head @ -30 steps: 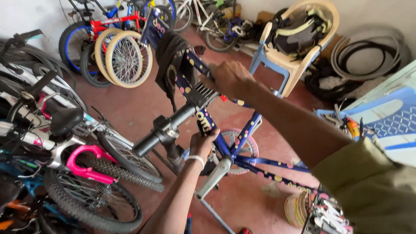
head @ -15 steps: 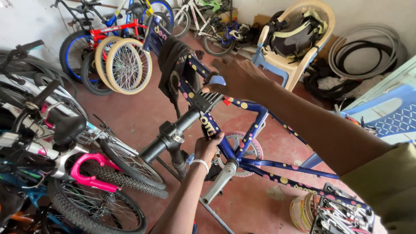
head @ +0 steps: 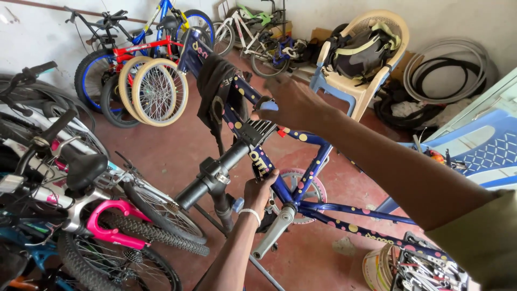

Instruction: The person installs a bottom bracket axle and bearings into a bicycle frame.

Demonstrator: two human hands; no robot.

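Fingers of your left hand (head: 259,189) curl around the down tube of the blue dotted bike frame (head: 301,188), clamped in the black repair stand (head: 226,172); your right hand (head: 291,102) wraps the frame's upper tube, near the dark cloth (head: 215,86); the silver crank arm (head: 274,230) hangs just below your left wrist.
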